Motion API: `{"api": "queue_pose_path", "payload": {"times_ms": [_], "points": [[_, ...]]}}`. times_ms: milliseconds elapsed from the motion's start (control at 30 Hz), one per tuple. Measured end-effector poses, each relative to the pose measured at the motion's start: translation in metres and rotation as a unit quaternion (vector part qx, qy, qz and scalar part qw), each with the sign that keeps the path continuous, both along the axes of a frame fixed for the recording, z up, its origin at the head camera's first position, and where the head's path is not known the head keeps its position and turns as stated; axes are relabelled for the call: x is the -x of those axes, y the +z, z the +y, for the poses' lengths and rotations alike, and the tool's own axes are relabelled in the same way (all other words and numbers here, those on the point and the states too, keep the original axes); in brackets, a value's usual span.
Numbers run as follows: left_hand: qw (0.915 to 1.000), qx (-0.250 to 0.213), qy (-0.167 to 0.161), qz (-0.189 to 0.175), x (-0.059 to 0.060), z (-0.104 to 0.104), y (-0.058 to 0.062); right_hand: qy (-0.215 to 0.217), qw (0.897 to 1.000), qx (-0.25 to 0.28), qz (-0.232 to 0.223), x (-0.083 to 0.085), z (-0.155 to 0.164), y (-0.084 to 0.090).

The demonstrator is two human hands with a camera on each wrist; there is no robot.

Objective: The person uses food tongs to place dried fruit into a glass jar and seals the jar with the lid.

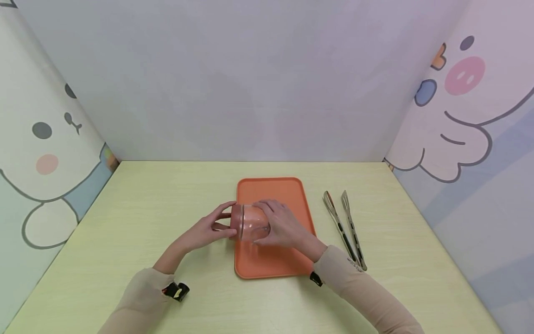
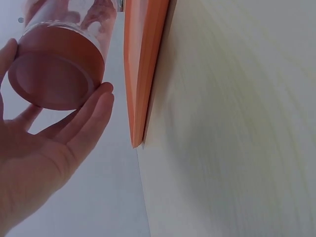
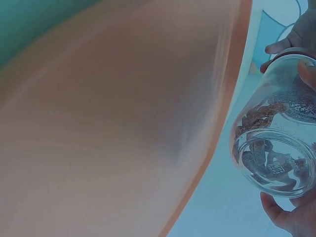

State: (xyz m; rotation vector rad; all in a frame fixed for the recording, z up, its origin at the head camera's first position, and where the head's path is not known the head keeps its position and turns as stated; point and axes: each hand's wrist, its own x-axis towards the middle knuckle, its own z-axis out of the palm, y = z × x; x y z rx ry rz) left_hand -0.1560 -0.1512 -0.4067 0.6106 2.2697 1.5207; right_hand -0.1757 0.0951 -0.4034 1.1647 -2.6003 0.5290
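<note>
Two hands on one glass jar here: I've got it tipped on its side just above the left edge of the orange tray, my right hand wrapped over the glass body, my left hand with fingertips curled round the reddish-brown lid. To do this well, I'd say keep the right hand clamped firm and let only the left turn, staying over the tray. Metal tongs lie on the desk, well clear to the right.
</note>
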Motion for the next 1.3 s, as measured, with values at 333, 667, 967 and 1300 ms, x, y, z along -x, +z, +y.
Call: {"api": "queue_pose_path", "payload": {"times_ms": [333,667,967,1300], "points": [[0.9997,0.009,-0.007,0.023,0.000,0.001,-0.003,-0.004,1.000,-0.005,-0.002,0.000,0.002,-0.001],[0.9993,0.005,-0.019,0.031,0.000,0.003,-0.006,-0.010,1.000,-0.004,-0.011,0.000,0.003,-0.001],[0.9995,0.012,-0.010,0.028,-0.001,0.005,-0.004,-0.005,1.000,0.002,-0.007,0.001,0.003,-0.002],[0.9994,0.020,0.028,0.004,-0.006,0.011,0.012,0.000,1.000,0.006,0.006,0.001,0.003,-0.003]]}}
